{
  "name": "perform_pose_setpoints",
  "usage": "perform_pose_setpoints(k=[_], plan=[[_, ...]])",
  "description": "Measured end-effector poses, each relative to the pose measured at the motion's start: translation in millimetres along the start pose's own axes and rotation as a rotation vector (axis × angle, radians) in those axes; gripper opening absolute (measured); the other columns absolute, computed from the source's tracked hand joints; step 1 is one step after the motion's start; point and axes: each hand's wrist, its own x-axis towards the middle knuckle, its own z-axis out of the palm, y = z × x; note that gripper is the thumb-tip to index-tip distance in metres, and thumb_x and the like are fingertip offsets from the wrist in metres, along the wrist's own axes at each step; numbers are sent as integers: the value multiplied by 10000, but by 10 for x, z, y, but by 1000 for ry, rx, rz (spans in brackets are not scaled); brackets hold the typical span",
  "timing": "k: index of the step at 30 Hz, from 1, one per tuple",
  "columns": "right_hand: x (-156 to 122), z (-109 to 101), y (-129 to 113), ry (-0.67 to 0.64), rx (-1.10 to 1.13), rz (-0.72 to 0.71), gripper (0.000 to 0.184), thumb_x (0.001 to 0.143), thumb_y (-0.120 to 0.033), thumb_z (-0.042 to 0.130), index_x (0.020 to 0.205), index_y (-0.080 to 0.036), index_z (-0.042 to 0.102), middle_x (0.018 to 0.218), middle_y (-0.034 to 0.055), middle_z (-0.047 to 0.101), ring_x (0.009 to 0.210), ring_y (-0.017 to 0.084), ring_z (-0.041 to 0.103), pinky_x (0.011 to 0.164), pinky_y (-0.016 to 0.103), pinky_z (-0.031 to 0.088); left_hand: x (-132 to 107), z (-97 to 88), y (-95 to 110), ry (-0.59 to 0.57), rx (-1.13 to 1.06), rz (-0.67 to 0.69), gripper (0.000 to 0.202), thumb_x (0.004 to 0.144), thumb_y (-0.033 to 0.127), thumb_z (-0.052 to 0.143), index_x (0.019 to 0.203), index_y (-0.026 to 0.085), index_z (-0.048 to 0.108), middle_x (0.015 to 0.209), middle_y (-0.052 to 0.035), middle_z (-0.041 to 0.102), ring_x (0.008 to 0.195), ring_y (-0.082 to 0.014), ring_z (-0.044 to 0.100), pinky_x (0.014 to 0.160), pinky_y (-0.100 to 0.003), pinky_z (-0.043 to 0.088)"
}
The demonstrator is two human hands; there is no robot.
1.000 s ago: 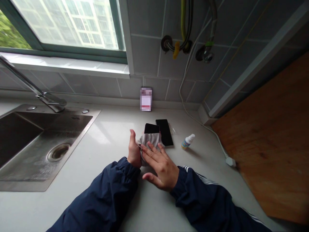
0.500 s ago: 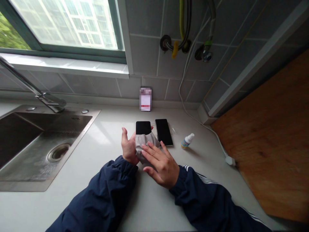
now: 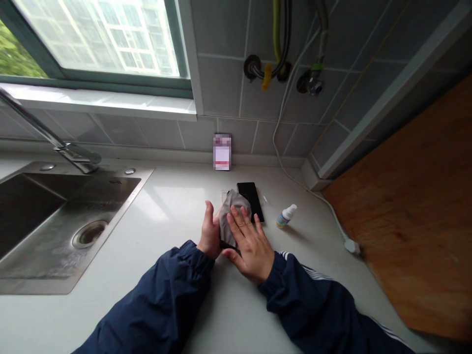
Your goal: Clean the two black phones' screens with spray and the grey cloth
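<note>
Spray bottle [image 3: 286,216]: here's your landmark, standing on the white worktop [image 3: 177,196] with its white nozzle up.
Dark phone [image 3: 227,245]: left of the bottle, between your palms, and only dark edges peek out, one at the near end and a sliver at the far end.
Left hand [image 3: 210,238]: further left of the bottle, and there's your supporting grip, holding the phone from the side, thumb raised off it, fingers hidden underneath.
Grey cloth [image 3: 226,222]: left of the bottle too, draped over most of the phone, directly under your other palm.
Right hand [image 3: 250,246]: left of the bottle and a little nearer you, grip wide, fingers fanned flat across the cloth, clasping nothing!
Second phone [image 3: 253,196]: just left of the bottle, flat and black, partly covered in view by the cloth; whether they touch, you can't tell.
Propped phone [image 3: 222,152]: beyond the bottle to the left, leaning at the wall, screen blurred out.
Sink [image 3: 40,286]: well left of the bottle.
</note>
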Motion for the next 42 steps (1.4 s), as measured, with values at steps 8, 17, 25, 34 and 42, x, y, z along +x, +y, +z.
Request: perform_pose_setpoints(k=[8, 17, 25, 34, 42], plan=[[36, -19, 80, 92, -5, 52, 869, 1050, -710, 225, 1695, -175, -8, 1752, 138, 168, 1626, 388, 141, 1237, 692, 261, -3, -11, -131, -73, 46, -22, 846, 974, 764, 399, 1583, 182, 478, 1532, -154, 590, 1488, -376, 467, 1291, -526, 248], [61, -72, 146, 171, 47, 100, 793, 1085, -623, 284, 1701, -192, 31, 1746, 133, 212, 1627, 379, 152, 1250, 662, 290, -8, 19, -97, -117, 69, -1, 851, 959, 761, 449, 1583, 183, 479, 1576, -142, 547, 1528, -377, 404, 1303, -521, 220], [41, -36, 93, 185, 42, -7, 865, 1081, -605, 341, 1689, -134, -56, 1761, 166, 107, 1636, 367, 94, 1277, 622, 262, -27, 9, -139, -161, 81, -9, 843, 953, 755, 480, 1606, 222, 449, 1610, -116, 512, 1555, -364, 356, 1319, -507, 164], [26, -21, 20, 50, 54, -103, 938, 1050, -688, 348, 1686, -67, 50, 1746, 194, 157, 1639, 370, 52, 1268, 633, 275, -43, -18, -100, -36, 7, -82, 861, 961, 792, 367, 1577, 201, 485, 1505, -149, 616, 1481, -385, 474, 1290, -547, 254], [6, -116, -99, -79, 105, -229, 978, 1015, -753, 372, 1666, -43, 201, 1740, 169, 189, 1643, 346, 50, 1309, 577, 221, -40, -81, 49, 139, -18, -23, 976, 868, 887, 421, 1436, 112, 590, 1275, -204, 736, 1338, -416, 615, 1212, -550, 403]])
